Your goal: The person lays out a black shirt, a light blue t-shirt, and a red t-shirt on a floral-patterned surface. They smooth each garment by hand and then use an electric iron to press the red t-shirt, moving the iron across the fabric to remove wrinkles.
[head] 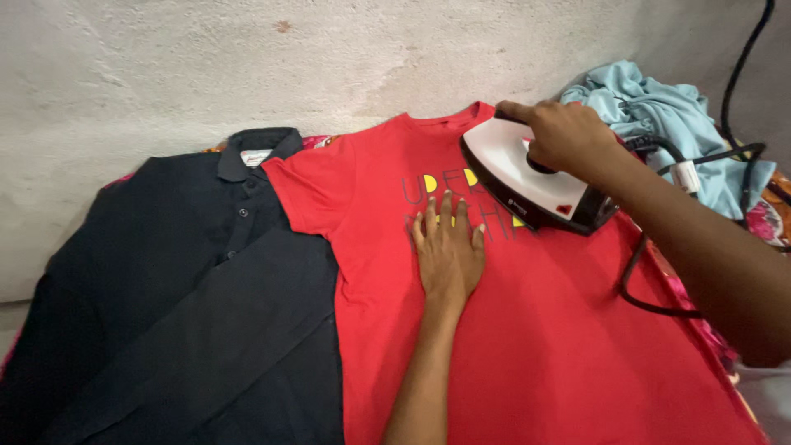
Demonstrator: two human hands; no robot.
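Observation:
A red T-shirt (535, 330) with printed letters on the chest lies spread flat in the middle. My left hand (448, 251) rests flat on its chest, fingers apart, just below the print. My right hand (564, 133) grips the handle of a white and black clothes iron (527, 181), which sits on the shirt's upper right chest near the collar. The iron's black cord (651, 284) loops down over the shirt's right side.
A dark navy button shirt (181, 297) lies flat to the left, its sleeve overlapping the red one's edge. A crumpled light blue garment (659, 115) sits at the back right. A rough pale wall (247, 58) runs behind; patterned cloth (762, 218) shows underneath.

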